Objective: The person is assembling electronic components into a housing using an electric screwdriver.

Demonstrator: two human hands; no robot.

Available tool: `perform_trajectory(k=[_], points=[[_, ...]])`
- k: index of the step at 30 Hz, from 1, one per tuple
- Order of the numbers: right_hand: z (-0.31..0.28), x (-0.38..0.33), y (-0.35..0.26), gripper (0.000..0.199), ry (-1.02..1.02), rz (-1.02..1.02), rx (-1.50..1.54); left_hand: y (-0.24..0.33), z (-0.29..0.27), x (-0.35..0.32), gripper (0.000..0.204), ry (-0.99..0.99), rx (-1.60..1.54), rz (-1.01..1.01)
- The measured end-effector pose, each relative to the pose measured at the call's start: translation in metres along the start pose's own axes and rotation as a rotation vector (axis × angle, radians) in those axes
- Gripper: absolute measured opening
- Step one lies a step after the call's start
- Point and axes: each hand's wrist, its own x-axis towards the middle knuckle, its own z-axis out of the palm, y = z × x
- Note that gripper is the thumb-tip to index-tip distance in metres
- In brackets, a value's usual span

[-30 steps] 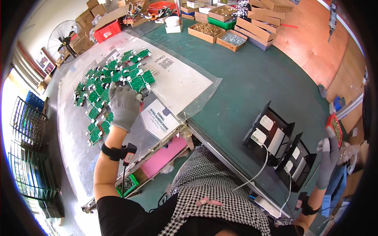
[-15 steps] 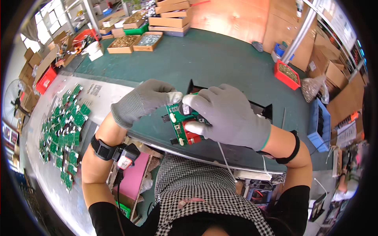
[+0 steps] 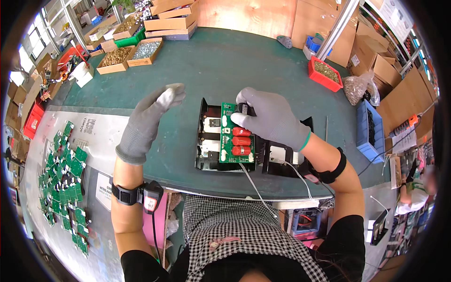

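Note:
A green circuit board (image 3: 237,140) with red cylindrical parts lies in a black housing (image 3: 208,137) on the green table. My right hand (image 3: 271,117), in a grey glove, presses on the board's far end with its fingers. My left hand (image 3: 148,120), also gloved, hovers open above the table just left of the housing and holds nothing. A second black housing (image 3: 281,156) sits to the right, partly hidden under my right wrist. White wires (image 3: 256,187) run from the housings toward me.
Many small green boards (image 3: 61,174) lie on a clear plastic sheet at the left. Cardboard boxes of screws (image 3: 130,52) stand at the far left, a red bin (image 3: 324,73) and a blue bin (image 3: 369,132) at the right. The table's near edge (image 3: 225,193) is close to my body.
Both hands held the green board above the table; now the board sits in the black housing, my left hand has let go and lifted away, and my right hand presses it.

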Motion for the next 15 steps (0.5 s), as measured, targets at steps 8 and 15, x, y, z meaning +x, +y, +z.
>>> perform_trajectory(k=[8, 15], points=[[0.034, 0.027, 0.020, 0.034, -0.289, 0.160, -0.081, -0.042, -0.038, -0.041, 0.061, 0.241, -0.248, -0.129], [0.047, 0.037, 0.026, 0.033, -0.342, 0.171, -0.094, -0.044, -0.072, -0.073, 0.063, 0.343, -0.212, -0.136]])
